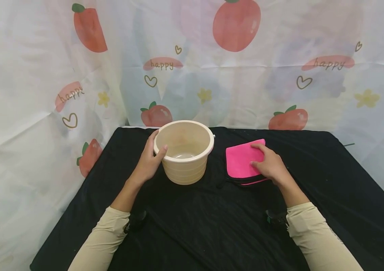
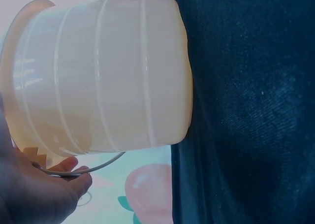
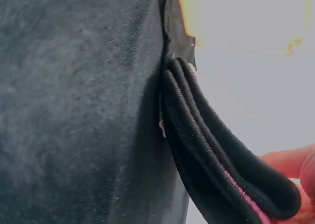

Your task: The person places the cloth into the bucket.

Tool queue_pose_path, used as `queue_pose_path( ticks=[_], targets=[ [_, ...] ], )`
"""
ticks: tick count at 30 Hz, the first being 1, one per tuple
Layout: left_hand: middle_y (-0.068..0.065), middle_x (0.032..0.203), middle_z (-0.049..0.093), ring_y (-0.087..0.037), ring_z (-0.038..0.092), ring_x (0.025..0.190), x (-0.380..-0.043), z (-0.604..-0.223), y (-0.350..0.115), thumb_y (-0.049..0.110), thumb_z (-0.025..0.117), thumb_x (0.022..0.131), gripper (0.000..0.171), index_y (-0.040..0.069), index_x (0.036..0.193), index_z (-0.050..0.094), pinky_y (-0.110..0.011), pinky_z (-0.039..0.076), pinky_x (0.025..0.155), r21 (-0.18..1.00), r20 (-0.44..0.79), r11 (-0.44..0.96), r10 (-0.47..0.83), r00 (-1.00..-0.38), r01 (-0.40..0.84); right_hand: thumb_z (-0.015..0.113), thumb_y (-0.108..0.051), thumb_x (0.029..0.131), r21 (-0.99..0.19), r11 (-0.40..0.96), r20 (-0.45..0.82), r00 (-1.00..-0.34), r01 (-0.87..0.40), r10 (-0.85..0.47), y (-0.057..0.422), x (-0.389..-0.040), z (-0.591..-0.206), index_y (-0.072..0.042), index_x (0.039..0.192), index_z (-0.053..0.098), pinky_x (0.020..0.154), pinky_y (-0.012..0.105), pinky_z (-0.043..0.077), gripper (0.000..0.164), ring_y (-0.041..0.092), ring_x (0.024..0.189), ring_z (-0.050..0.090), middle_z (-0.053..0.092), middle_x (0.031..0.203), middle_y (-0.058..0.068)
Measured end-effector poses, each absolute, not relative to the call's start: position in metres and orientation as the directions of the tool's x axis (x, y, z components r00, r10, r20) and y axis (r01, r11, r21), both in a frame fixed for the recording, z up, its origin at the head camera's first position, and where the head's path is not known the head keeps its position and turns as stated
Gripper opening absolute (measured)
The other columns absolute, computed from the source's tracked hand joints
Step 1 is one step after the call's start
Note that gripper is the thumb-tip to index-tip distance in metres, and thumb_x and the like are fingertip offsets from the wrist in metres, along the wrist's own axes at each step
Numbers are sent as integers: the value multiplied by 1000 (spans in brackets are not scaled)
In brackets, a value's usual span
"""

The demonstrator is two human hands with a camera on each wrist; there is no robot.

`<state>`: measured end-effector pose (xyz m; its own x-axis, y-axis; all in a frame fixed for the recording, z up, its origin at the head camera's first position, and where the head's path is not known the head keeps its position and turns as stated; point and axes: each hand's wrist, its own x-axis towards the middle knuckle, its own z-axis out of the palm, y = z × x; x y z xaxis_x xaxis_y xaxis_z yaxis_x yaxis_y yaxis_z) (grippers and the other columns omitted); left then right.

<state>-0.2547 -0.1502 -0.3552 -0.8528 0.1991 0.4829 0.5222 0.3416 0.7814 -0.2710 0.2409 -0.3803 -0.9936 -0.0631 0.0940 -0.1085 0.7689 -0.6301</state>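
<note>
A cream plastic bucket (image 1: 185, 171) with a wide rim stands mid-table, its mouth facing up; its inside shows no contents. My left hand (image 1: 149, 162) grips the rim at the bucket's left side, thumb over the edge and fingers outside. Near those fingers, the left wrist view shows the bucket's thin wire handle (image 2: 101, 166). To the right lies a folded pink cloth (image 1: 242, 160) with black edging. My right hand (image 1: 269, 163) pinches its right side between thumb and fingers. From the right wrist, several black layers (image 3: 206, 135) appear, the near end lifted off the table.
A black cloth (image 1: 198, 226) covers the table. Behind and to the left hang pale curtains (image 1: 192, 86) printed with fruit, hearts and "happy". Small dark devices (image 1: 136, 220) sit at both wrists.
</note>
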Motion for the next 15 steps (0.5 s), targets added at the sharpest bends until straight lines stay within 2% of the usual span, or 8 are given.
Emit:
queue_pose_path(
  ticks=[4,7,10,15],
  targets=[
    [-28,144,26,-40,32,128,-255,-355,-150,17,52,96,62,-4,145,21,-49,28,103,779,489,336,201,-849,529,63,-9,88,-634,763,112,-991,-123,-66,240,-269,-374,-11,142,41,78,48,46,58,42,110,42,41,134,27],
    [-28,144,26,-40,32,129,-255,-354,-150,16,52,96,62,-5,145,20,-50,27,103,779,487,337,208,-848,529,62,-11,88,-651,750,124,-991,-120,-50,238,-266,-367,-11,141,42,69,43,49,56,40,103,45,42,130,27],
    [-27,145,25,-40,31,129,-254,-353,-150,17,52,96,63,-5,146,19,-50,27,103,778,482,340,214,-849,528,61,-12,89,-697,708,124,-991,-117,-41,238,-264,-360,-11,141,43,65,39,50,56,39,97,49,43,127,27],
    [-26,145,24,-39,31,130,-254,-353,-151,18,51,96,64,-4,146,18,-51,27,103,780,474,345,218,-853,522,61,-13,90,-785,608,120,-992,-120,-41,236,-260,-347,-15,143,41,65,35,51,57,36,91,53,41,126,25]
  ],
)
